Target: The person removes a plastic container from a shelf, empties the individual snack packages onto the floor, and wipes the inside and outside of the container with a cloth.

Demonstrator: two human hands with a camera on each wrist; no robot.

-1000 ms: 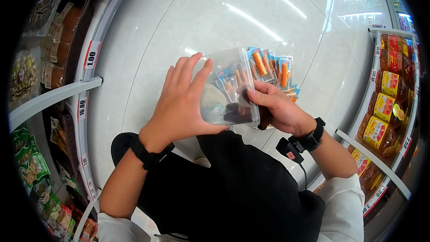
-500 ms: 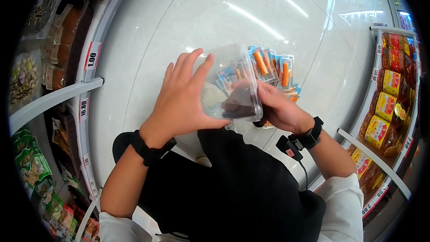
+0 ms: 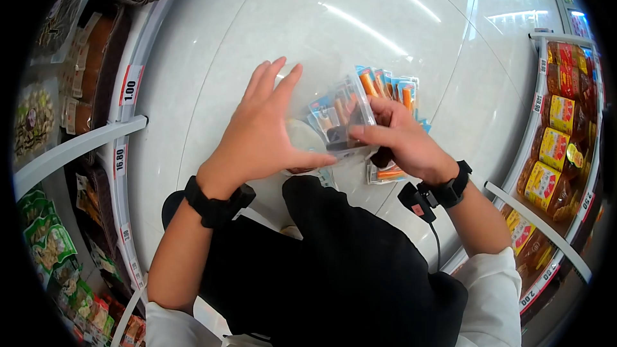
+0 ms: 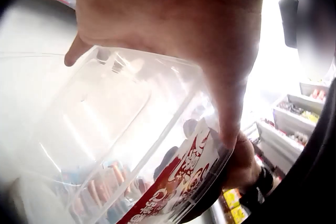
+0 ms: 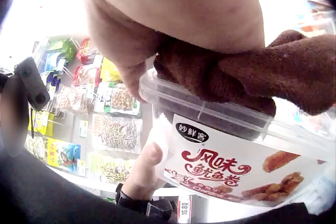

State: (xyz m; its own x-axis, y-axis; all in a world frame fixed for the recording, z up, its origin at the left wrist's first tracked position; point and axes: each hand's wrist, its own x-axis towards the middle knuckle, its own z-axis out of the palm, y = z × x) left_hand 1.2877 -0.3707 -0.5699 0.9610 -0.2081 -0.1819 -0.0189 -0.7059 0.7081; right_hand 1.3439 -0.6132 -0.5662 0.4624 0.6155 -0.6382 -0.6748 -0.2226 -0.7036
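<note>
A clear plastic tub [image 3: 347,112], tilted on its side, is held by the left hand [image 3: 254,132], its fingers and thumb spread round the body. In the right wrist view the tub [image 5: 231,169] shows a white label with red writing and brown snack pictures. At its rim, the right hand [image 3: 418,151] grips a brown cloth [image 5: 283,71]; part of the cloth lies behind the clear wall, and the rest hangs outside. The fingertips within the cloth are hidden. The left wrist view shows the left hand [image 4: 173,19] over the tub's wall.
Orange snack packets [image 3: 406,96] lie on the pale tiled floor [image 3: 308,38] beyond the tub. A shelf with price tags [image 3: 120,159] and bagged goods runs along the left. Yellow-labelled packs [image 3: 554,148] fill the right shelf, with a metal rail [image 3: 536,228] jutting out beside it.
My right hand and the cloth have shifted from deeper in the tub to its rim, and the fingers lie differently. The left hand keeps its hold while the tub has tilted slightly.
</note>
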